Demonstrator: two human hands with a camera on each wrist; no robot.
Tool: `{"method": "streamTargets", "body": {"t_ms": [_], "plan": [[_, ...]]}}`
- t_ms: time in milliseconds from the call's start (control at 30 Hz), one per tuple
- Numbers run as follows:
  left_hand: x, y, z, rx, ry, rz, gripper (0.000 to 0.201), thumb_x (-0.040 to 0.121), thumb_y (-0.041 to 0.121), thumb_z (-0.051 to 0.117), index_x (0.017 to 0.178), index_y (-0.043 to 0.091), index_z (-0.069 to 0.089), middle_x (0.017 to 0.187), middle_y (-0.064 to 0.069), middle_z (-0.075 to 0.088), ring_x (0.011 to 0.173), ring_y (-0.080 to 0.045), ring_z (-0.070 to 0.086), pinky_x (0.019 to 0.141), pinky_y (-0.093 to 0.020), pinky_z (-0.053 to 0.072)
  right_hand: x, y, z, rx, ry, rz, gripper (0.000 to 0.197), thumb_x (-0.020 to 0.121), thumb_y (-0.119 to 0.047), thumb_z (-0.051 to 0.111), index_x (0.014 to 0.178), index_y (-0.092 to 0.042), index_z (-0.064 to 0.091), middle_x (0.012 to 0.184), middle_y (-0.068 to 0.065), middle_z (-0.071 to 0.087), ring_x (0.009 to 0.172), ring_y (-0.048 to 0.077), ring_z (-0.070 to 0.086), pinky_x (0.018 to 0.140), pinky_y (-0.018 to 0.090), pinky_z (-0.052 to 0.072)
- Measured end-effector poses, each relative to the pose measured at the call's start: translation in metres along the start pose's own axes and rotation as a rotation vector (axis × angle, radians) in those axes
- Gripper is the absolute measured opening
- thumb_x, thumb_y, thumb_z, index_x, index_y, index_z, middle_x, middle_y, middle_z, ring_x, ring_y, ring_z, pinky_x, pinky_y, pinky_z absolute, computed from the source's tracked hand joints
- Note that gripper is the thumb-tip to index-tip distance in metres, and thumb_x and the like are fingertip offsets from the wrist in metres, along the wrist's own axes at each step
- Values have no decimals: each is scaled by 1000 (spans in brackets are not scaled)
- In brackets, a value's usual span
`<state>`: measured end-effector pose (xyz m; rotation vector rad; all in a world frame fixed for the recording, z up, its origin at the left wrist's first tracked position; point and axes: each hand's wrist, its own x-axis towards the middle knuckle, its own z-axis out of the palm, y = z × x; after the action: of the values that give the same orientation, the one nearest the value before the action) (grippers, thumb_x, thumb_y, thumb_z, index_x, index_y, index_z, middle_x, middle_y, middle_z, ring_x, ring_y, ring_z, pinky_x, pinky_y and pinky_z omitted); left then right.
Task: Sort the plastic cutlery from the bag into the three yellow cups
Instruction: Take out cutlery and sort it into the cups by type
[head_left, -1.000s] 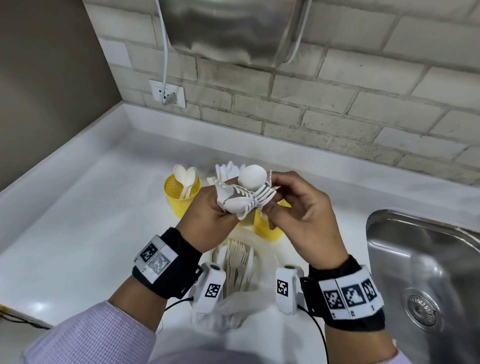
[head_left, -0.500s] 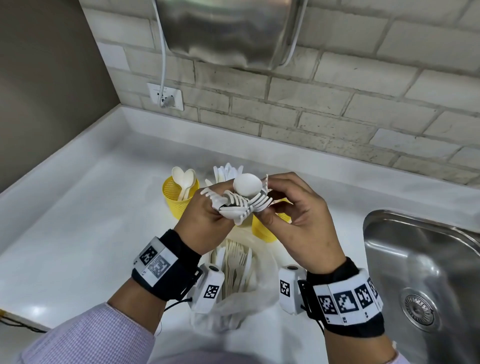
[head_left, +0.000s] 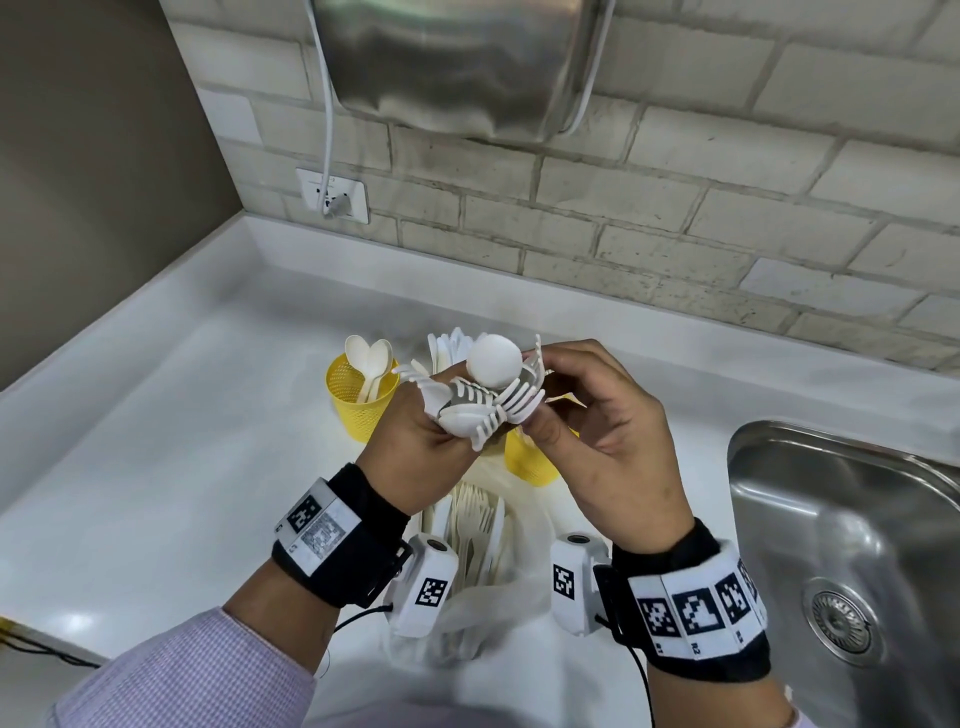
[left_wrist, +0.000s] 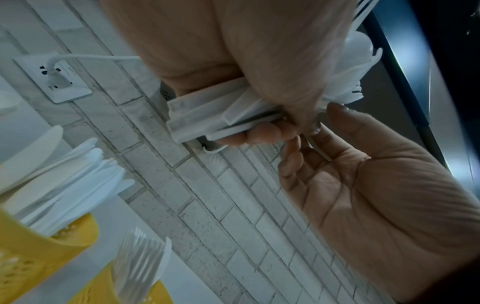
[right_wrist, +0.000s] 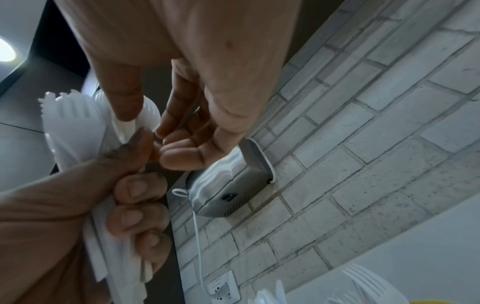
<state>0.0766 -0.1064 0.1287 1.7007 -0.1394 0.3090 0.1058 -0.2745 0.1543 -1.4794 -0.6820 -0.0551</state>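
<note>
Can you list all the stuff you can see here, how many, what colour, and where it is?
cutlery bundle: one mixed bunch of forks and a spoon, white, held above the counter
yellow cups: two plainly seen in the head view, a third mostly hidden behind the hands; spoons in the left one
bag: one, clear plastic, on the counter, more cutlery inside
counter: one, white
sink: one, steel, right side
wall socket: one, white, on the brick wall
left hand: grips the bundle's handles
right hand: fingertips pinch at the bundle's top

Pale brick wall (head_left: 675, 218), white counter (head_left: 156, 441), steel sink (head_left: 857, 545) at right.
</note>
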Motion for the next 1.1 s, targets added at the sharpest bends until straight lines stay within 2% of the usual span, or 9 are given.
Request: {"method": "streamTargets", "body": {"t_ms": [133,300,467,633,767,900,967,1033,1100], "plan": [[1,11,5,-66,-12,82,47,86,-20,65,87,27,65,72,27,70,69,9,65,66,-7,48,1,0,0,22,31,9,28,92,-15,70,119,-6,66,114,12,63,96,32,65,81,55,57],[-2,7,6,-60,18,52,20,90,34,77,70,34,72,57,12,62,53,-5,55,56,-19,45,2,-6,3,122,97,9,21,98,-9,61,116,0,61,116,22,65,105,31,66,89,42,55],[-4,9,5,-41,6,35,6,88,26,66,82,26,65,61,25,60,57,7,56,60,-9,42,12,-20,-4,481,317,33,15,104,-17,48,114,-7,54,101,17,72,94,38,71,87,48,57],[-2,1,0,-278,-14,-62,24,92,34,65,90,11,64,58,-5,45,47,-16,37,50,-28,36,16,-28,-18,549,502,65,16,109,-21,40,113,-9,50,75,15,65,61,30,62,68,40,54],[-1,2,1,-492,-116,-112,18,94,32,58,98,15,65,56,-6,27,44,-13,29,47,-23,37,12,-20,-9,421,428,223,12,100,-25,51,101,-13,53,63,5,40,50,16,30,51,27,30],[0,1,1,-460,-131,-120,17,94,32,60,96,15,61,56,-3,30,44,-15,30,45,-25,39,4,-21,8,152,283,208,6,93,-17,64,87,-15,64,58,-15,49,48,8,39,52,24,35],[0,0,3,-408,-104,-115,22,97,28,60,98,6,59,55,2,36,45,-16,32,45,-26,39,1,-21,14,89,229,174,7,94,-7,69,89,-11,68,59,-9,59,47,10,48,55,20,42],[-1,-2,4,-348,-71,-122,34,98,25,57,112,-6,61,55,3,40,45,-16,35,45,-28,38,0,-20,20,86,174,150,5,93,-6,71,91,-11,71,65,21,62,52,38,54,57,30,51],[0,-4,7,-314,-57,-109,31,98,24,55,123,11,68,61,-5,44,47,-15,39,45,-30,39,1,-20,25,83,150,158,2,92,-9,73,93,-11,72,75,39,59,57,47,58,55,45,59]]}}
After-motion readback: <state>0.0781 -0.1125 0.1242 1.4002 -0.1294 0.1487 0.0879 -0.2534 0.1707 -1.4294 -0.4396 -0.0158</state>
